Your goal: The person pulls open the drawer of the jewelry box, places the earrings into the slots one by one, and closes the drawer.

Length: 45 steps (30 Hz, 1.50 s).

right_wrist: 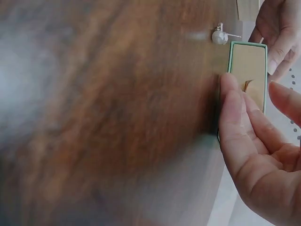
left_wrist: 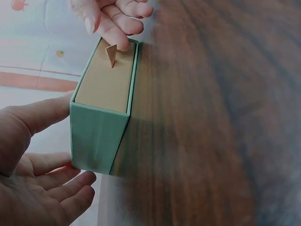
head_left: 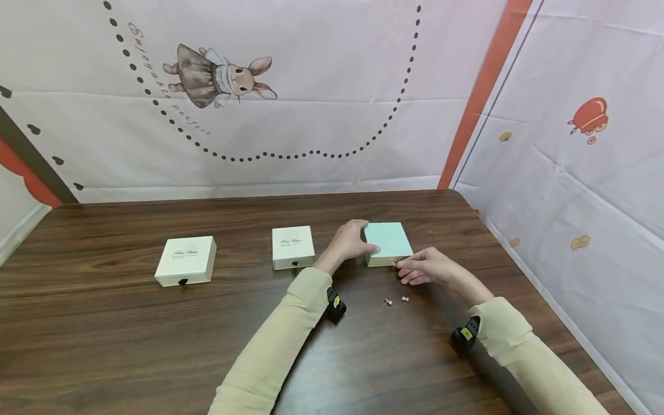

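A mint-green drawer box (head_left: pixel 386 237) lies on the wooden table, its tan drawer front (left_wrist: pixel 104 80) facing the person and flush with the sleeve. My left hand (head_left: pixel 349 241) holds the box from its left side, thumb on the top near the front and fingers toward the back. At the drawer front is my right hand (head_left: pixel 426 266), index fingertip beside the small tan pull tab (left_wrist: pixel 111 55) and thumb held apart from it. Two pearl stud earrings, one left (head_left: pixel 388 302) and one right (head_left: pixel 404 299), lie on the table in front of the box.
One white box (head_left: pixel 293 242) with a black pull tab stands left of my left hand. Another white box (head_left: pixel 185 257) sits farther left. A printed cloth (head_left: pixel 321 69) hangs behind the table, and more cloth (head_left: pixel 576 173) borders its right edge.
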Each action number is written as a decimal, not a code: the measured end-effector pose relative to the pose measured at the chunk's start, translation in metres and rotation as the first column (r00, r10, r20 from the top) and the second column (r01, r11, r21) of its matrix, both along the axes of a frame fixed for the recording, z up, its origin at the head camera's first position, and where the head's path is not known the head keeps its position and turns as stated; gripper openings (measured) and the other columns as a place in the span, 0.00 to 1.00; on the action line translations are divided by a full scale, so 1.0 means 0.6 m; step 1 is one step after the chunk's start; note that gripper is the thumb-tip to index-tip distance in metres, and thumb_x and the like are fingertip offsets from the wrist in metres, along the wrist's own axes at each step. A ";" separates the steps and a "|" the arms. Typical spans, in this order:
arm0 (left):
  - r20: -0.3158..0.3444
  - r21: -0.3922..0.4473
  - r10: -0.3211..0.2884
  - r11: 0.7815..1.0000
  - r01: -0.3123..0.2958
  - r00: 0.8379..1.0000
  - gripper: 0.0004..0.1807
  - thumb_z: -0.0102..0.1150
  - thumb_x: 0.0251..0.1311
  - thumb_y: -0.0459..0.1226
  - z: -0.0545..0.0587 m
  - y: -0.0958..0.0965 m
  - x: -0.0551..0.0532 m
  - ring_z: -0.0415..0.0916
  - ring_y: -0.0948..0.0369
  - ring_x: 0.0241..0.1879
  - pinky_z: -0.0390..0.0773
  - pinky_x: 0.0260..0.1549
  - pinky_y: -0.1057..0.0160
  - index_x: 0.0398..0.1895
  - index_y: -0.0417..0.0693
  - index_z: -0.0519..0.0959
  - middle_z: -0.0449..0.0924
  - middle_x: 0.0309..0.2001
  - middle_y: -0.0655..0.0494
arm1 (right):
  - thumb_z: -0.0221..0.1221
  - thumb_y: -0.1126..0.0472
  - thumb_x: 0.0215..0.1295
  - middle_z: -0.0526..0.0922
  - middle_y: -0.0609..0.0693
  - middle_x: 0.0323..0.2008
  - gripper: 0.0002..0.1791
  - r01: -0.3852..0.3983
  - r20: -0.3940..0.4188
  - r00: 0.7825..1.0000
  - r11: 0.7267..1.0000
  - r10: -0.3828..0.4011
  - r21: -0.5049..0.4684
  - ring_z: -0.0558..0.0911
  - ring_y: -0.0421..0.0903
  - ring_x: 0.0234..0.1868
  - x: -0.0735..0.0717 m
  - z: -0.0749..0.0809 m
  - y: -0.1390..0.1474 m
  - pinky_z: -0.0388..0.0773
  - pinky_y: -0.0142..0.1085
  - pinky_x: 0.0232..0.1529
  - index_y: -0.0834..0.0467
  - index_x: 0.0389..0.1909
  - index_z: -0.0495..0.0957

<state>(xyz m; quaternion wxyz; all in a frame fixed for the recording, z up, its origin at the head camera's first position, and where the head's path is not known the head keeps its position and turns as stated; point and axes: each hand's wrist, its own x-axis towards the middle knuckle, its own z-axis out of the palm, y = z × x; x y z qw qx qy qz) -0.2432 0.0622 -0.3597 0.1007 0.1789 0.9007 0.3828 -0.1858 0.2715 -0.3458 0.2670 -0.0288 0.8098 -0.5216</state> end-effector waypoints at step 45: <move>-0.003 -0.131 -0.038 0.991 0.037 0.999 0.48 0.66 0.46 0.52 0.009 -0.009 0.009 0.52 0.54 0.66 0.58 0.60 0.55 0.68 0.45 0.56 0.54 0.68 0.54 | 0.60 0.66 0.55 0.77 0.47 0.12 0.10 0.160 -0.033 0.987 0.967 -0.157 0.198 0.75 0.37 0.12 0.025 -0.010 -0.031 0.74 0.30 0.17 0.72 0.28 0.79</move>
